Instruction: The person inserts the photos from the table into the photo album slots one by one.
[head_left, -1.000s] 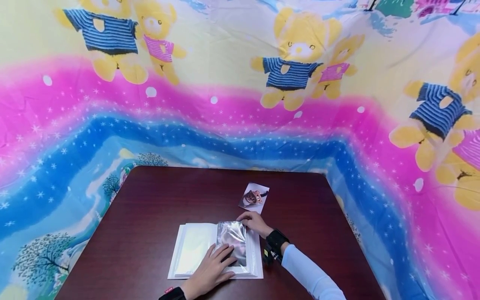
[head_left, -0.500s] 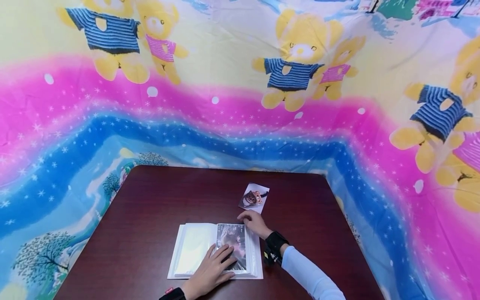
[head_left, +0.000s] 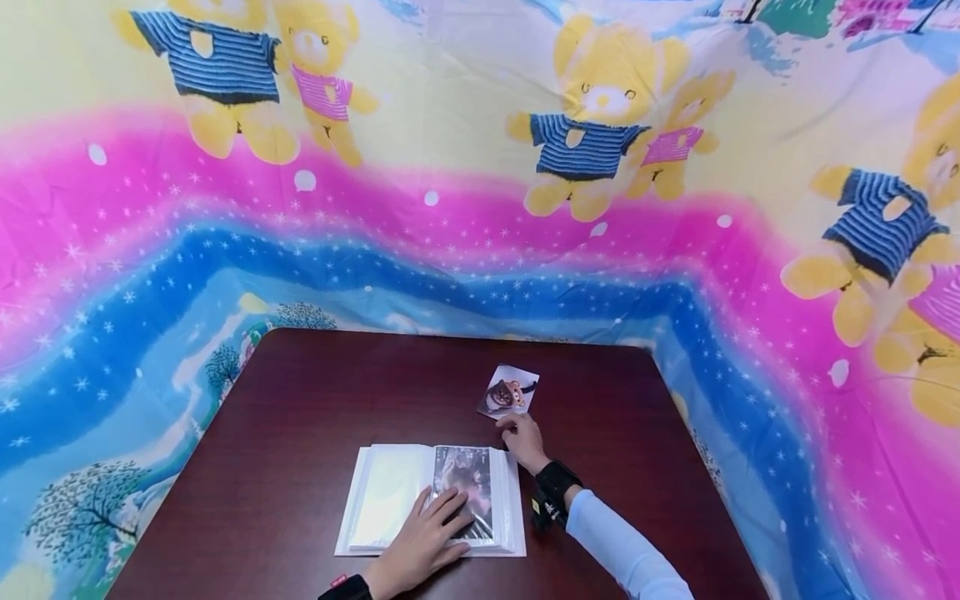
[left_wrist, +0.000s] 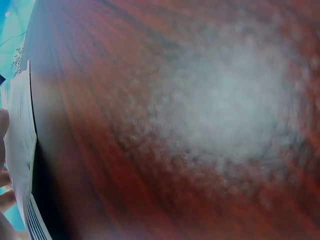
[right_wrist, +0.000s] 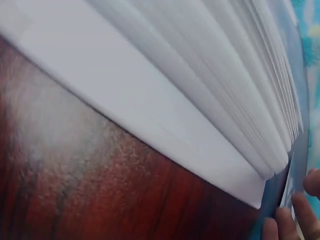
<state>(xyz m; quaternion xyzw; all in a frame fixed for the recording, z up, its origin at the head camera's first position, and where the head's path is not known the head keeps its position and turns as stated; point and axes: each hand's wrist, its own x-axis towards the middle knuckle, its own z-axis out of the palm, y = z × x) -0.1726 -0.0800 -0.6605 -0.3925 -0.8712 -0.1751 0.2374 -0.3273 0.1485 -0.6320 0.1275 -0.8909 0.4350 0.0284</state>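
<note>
A white photo album (head_left: 386, 500) lies spread on the table, a pale page at its left and a greyish-pink photo (head_left: 463, 475) in the clear pocket at its right. My left hand (head_left: 423, 533) rests across the album with fingers spread, covering the lower part of that photo. Beyond the album lies a loose cat photo (head_left: 506, 392). My right hand (head_left: 522, 440) is over the table between the two, its bent fingertips right at the loose photo's near edge. In the right wrist view, the fingers (right_wrist: 299, 210) appear past the album's stacked pages (right_wrist: 240, 100).
The dark reddish-brown table (head_left: 322, 383) reaches back to a hanging cloth (head_left: 450, 250) printed with bears, which surrounds it on the back and sides. A small black device (head_left: 543, 508) hangs under my right wrist.
The shiny pocket film over the album photo has settled flat, so the picture shows clearly. My right hand has left the album's top edge and moved away toward the cat photo. My left hand stays put.
</note>
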